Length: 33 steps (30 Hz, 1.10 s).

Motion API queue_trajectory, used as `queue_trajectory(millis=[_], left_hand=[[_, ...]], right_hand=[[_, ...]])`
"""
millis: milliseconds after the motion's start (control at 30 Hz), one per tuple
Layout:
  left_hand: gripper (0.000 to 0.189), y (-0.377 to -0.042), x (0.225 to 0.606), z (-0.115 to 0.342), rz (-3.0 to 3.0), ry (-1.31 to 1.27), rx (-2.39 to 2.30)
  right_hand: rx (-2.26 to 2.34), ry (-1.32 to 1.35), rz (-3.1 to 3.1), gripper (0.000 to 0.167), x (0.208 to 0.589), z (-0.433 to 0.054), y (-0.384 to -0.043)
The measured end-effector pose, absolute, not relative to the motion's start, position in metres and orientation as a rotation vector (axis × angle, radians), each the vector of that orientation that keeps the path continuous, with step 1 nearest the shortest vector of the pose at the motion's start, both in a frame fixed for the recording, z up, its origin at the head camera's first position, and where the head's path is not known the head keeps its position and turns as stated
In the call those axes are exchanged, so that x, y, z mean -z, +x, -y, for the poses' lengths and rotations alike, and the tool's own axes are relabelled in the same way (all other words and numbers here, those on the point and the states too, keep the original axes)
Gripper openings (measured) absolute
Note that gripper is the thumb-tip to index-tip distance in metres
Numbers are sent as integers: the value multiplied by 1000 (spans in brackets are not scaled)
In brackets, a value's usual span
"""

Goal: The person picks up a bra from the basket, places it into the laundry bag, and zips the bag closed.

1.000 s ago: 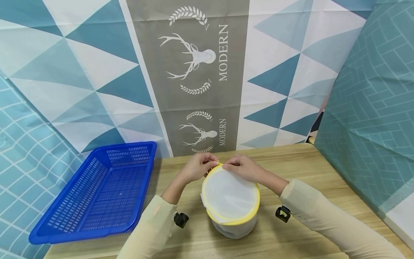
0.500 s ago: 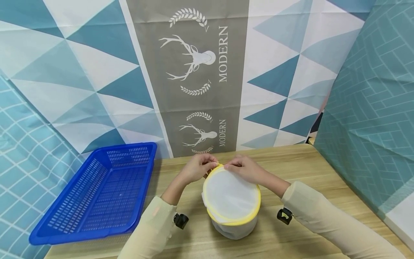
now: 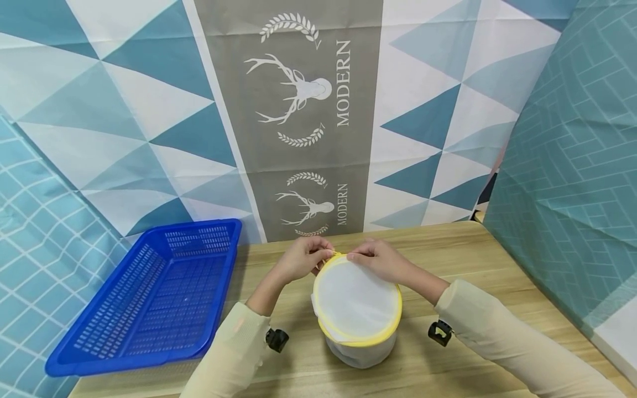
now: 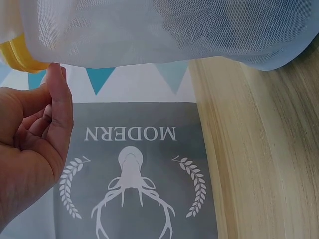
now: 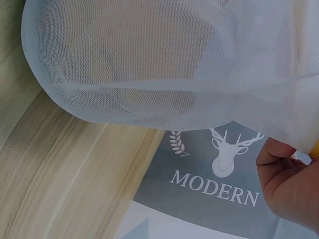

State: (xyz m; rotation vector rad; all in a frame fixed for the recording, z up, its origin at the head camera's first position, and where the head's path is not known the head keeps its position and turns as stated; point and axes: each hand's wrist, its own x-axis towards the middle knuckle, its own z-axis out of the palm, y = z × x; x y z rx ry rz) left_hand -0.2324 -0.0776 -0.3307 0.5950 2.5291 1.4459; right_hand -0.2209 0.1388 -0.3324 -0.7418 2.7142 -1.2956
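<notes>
A round white mesh laundry bag [image 3: 357, 301] with yellow trim stands on the wooden table, its flat top facing up. At the far edge of its rim, my left hand [image 3: 304, 258] pinches the yellow trim, where a small yellow tab shows that looks like a zipper pull. Just to the right, my right hand [image 3: 380, 261] grips the same rim, thumb on top. From the left wrist view, thumb and forefinger of the left hand [image 4: 37, 117] meet at the yellow band [image 4: 22, 55]. The right wrist view has the right hand [image 5: 291, 181] curled at the bag's edge, fingertips partly hidden.
A blue perforated plastic basket [image 3: 171, 298] sits on the left side of the table. Behind the wooden tabletop [image 3: 448, 249] hangs a patterned cloth [image 3: 318, 149] with deer heads. Teal cloth panels [image 3: 572, 182] border the right side.
The bag has shifted slightly to the right, and the right hand has slid a little right with it. Between the two hands, the gap along the rim is a bit wider.
</notes>
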Motion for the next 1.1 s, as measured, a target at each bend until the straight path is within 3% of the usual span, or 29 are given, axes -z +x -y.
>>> queue_trajectory(millis=[400, 1100], left_hand=[[14, -229, 329, 70, -2539, 627, -1425], [14, -232, 334, 75, -2499, 624, -1455]], right_hand=[[1230, -746, -2620, 29, 324, -132, -223], [1204, -798, -2687, 23, 327, -133, -222]])
